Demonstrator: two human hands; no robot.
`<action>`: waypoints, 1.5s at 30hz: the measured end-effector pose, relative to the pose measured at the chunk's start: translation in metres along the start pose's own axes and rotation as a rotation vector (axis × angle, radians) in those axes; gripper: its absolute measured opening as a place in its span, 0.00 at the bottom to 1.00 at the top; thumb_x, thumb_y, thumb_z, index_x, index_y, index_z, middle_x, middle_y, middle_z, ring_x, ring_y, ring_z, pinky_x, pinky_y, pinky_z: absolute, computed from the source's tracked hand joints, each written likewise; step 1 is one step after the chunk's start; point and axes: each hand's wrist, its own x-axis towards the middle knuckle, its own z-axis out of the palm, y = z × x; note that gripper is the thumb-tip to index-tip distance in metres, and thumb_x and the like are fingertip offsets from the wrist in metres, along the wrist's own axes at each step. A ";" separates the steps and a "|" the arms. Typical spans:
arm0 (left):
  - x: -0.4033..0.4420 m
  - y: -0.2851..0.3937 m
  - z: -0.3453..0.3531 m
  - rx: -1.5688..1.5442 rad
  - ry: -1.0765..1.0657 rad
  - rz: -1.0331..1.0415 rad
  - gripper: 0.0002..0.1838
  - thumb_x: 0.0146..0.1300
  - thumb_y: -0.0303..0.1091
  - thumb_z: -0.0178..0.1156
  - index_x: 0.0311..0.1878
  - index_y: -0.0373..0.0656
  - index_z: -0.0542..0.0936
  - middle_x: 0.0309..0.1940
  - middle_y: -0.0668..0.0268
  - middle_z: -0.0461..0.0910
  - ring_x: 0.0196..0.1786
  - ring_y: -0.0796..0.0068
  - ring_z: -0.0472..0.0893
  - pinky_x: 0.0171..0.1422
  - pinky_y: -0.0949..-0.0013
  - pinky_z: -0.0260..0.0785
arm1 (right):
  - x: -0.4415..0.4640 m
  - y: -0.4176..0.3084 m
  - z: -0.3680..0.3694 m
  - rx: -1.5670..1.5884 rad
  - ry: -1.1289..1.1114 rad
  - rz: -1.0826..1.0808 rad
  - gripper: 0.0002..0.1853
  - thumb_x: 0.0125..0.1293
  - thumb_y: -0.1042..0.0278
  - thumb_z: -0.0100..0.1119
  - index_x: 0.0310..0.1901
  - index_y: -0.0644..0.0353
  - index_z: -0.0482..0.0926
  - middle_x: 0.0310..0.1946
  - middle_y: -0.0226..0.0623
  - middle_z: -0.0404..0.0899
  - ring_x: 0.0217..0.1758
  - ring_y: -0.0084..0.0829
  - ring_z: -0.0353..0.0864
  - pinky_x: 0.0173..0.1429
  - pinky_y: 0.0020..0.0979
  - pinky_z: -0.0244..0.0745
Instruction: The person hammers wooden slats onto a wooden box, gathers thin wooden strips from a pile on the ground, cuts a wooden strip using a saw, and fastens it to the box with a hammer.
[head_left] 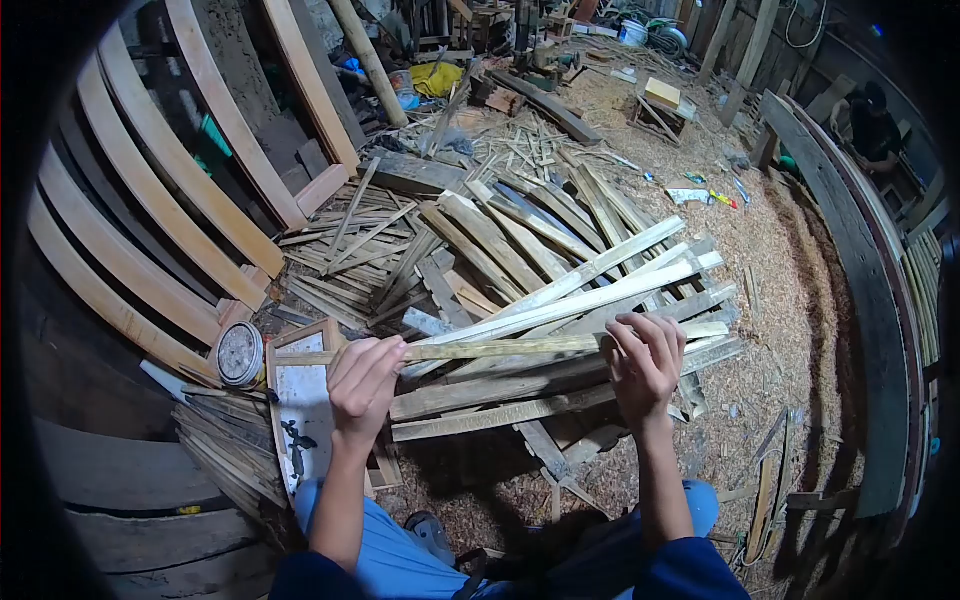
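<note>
A thin wooden strip point(500, 348) is held level in front of me, above a pile of rough boards. My left hand point(365, 385) grips it near its left end, and my right hand point(645, 368) has its fingers bent round the right end. Just behind the strip, pale sawn slats point(590, 292) lie slanting across the pile. Darker boards point(490, 400) show beneath it, between my forearms. To the left of my left hand stands a wooden frame with a white panel point(305, 400), with dark scraps on it.
A round tin point(240, 354) sits at the panel's far left corner. Curved wooden pieces point(180, 180) lean at the left. A long plank point(850, 280) runs along the right, with a person point(872, 130) beyond it. Wood shavings point(775, 340) cover the floor.
</note>
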 end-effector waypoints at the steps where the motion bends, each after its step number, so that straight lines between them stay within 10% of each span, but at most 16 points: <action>1: 0.000 -0.002 0.001 -0.022 0.023 0.013 0.17 0.47 0.17 0.72 0.44 0.37 0.89 0.40 0.61 0.88 0.42 0.60 0.85 0.47 0.60 0.77 | -0.003 0.001 0.001 -0.001 -0.002 0.002 0.16 0.54 0.74 0.72 0.46 0.54 0.87 0.43 0.33 0.85 0.48 0.36 0.83 0.60 0.43 0.71; 13: 0.086 0.012 -0.052 0.002 -0.077 -0.081 0.12 0.48 0.19 0.75 0.38 0.38 0.89 0.39 0.60 0.89 0.43 0.60 0.86 0.49 0.58 0.76 | 0.052 -0.017 -0.001 0.030 -0.113 0.201 0.14 0.61 0.72 0.69 0.49 0.51 0.89 0.45 0.30 0.86 0.52 0.34 0.82 0.67 0.45 0.65; 18: 0.177 0.081 -0.134 -0.084 -0.199 -0.278 0.10 0.50 0.20 0.75 0.37 0.41 0.90 0.39 0.63 0.90 0.43 0.60 0.86 0.51 0.60 0.76 | 0.158 -0.064 -0.099 0.045 -0.353 0.468 0.23 0.60 0.70 0.73 0.59 0.44 0.86 0.68 0.35 0.79 0.78 0.43 0.69 0.85 0.56 0.41; 26: 0.393 0.190 -0.305 -0.417 -0.629 -0.917 0.16 0.59 0.33 0.76 0.50 0.43 0.89 0.37 0.59 0.89 0.42 0.56 0.87 0.51 0.60 0.78 | 0.388 -0.133 -0.309 0.094 -0.456 0.342 0.22 0.57 0.56 0.76 0.54 0.41 0.87 0.40 0.32 0.78 0.54 0.35 0.78 0.79 0.52 0.54; 33: 0.488 0.230 -0.352 -0.348 -0.380 -0.021 0.17 0.52 0.26 0.74 0.47 0.45 0.90 0.46 0.65 0.90 0.52 0.64 0.86 0.63 0.56 0.70 | 0.443 -0.164 -0.428 -0.133 -0.367 0.445 0.12 0.62 0.54 0.72 0.47 0.40 0.88 0.38 0.29 0.77 0.53 0.34 0.77 0.75 0.52 0.55; 45: 0.462 0.294 -0.384 -0.815 -0.260 0.149 0.12 0.57 0.26 0.66 0.45 0.45 0.86 0.44 0.67 0.90 0.49 0.67 0.86 0.59 0.58 0.68 | 0.402 -0.315 -0.545 -0.617 0.080 0.631 0.06 0.61 0.72 0.71 0.40 0.52 0.87 0.37 0.28 0.86 0.48 0.32 0.85 0.67 0.45 0.66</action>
